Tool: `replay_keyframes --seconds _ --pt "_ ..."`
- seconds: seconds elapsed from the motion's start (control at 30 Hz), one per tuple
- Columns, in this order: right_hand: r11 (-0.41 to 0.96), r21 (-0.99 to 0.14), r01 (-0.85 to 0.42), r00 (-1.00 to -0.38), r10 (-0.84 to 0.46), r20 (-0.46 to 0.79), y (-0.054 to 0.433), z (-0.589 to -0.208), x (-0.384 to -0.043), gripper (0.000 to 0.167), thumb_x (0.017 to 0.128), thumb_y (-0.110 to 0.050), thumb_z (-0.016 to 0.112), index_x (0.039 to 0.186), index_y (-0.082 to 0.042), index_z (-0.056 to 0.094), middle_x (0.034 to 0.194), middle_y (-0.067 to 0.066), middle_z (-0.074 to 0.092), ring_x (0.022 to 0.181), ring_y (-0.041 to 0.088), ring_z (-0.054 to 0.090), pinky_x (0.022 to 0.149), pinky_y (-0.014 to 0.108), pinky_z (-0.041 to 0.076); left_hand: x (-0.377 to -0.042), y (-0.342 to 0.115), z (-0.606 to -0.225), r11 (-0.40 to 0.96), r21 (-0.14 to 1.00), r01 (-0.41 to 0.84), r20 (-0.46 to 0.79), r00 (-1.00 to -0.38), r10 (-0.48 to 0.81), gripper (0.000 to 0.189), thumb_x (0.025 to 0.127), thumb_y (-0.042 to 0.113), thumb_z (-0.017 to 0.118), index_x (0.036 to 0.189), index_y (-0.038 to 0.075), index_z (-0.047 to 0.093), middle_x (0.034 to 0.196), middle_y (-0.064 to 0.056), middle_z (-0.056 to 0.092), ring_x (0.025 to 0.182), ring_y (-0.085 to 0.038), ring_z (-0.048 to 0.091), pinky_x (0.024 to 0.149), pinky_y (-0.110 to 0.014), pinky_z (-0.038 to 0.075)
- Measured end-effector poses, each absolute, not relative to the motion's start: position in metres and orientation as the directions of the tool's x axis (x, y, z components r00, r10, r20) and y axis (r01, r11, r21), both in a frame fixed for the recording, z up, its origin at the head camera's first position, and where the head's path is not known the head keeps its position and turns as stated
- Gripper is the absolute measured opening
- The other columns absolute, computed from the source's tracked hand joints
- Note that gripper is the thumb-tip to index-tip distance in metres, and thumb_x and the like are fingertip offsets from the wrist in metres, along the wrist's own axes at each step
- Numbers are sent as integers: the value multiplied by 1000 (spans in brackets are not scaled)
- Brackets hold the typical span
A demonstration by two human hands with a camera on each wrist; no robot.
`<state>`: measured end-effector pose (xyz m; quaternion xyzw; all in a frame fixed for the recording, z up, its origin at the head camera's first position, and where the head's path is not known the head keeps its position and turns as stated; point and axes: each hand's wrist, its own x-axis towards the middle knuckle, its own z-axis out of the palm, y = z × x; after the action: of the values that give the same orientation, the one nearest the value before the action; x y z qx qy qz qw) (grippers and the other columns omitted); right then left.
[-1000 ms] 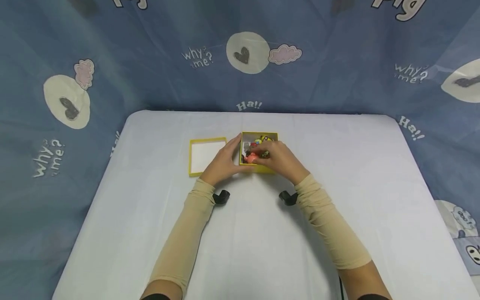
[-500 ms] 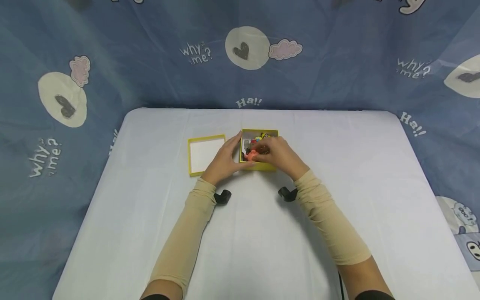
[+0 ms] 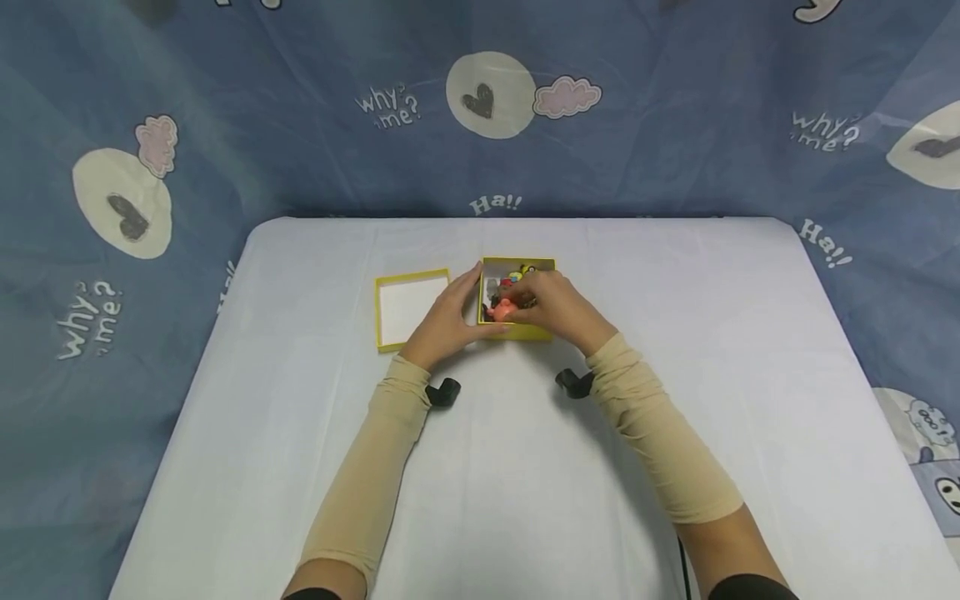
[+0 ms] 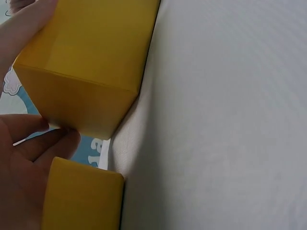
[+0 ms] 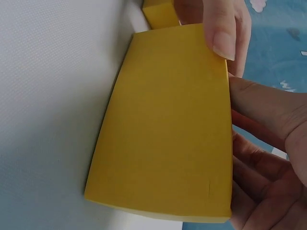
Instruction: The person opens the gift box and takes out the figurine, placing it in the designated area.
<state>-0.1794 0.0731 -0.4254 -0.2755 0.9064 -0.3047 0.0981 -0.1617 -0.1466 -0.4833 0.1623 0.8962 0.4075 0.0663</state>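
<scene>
An uncovered yellow box (image 3: 529,332) stands on the white table, with several small toy figures inside. My left hand (image 3: 442,325) grips its left end, thumb along the near wall and fingers behind. In the left wrist view, those fingers press against the end wall of the box (image 4: 96,48). My right hand (image 3: 558,308) reaches in over the right side, thumb and fingertips pinching a coral-pink toy figure (image 3: 501,311). The right wrist view shows the box's near wall (image 5: 168,120), which hides the right fingertips. Behind the coral figure lies a yellow, blue and red toy (image 3: 516,276).
Left of the box lies the yellow lid (image 3: 408,310), white inside and turned up, close beside the left hand. A white cloth covers the table (image 3: 480,467). A blue printed curtain (image 3: 300,125) hangs behind its far edge.
My right hand has shifted slightly inward, fingers closer about the coral figure in the box. The left hand stays on the box. The head view has tilted a little.
</scene>
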Motion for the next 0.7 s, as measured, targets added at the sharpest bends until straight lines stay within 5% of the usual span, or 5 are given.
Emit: replay_keyframes --seconds 0.2,0.7 --pt "655 -621 -430 -829 -559 -15 73 -426 -180 30 87 -16 85 113 -4 80 105 11 80 94 24 75 85 39 64 -161 -150 -484 610 752 248 17 -933 358 121 75 65 84 167 28 15 173 4 21 160 -22 22 132 -46 24" --pt "625 -673 -395 -839 -544 -13 77 -428 -180 19 87 -19 85 104 -11 83 99 3 82 92 18 74 83 37 61 -162 -149 -482 609 755 244 6 -930 366 115 83 58 82 168 29 10 174 3 18 161 -24 20 133 -47 21"
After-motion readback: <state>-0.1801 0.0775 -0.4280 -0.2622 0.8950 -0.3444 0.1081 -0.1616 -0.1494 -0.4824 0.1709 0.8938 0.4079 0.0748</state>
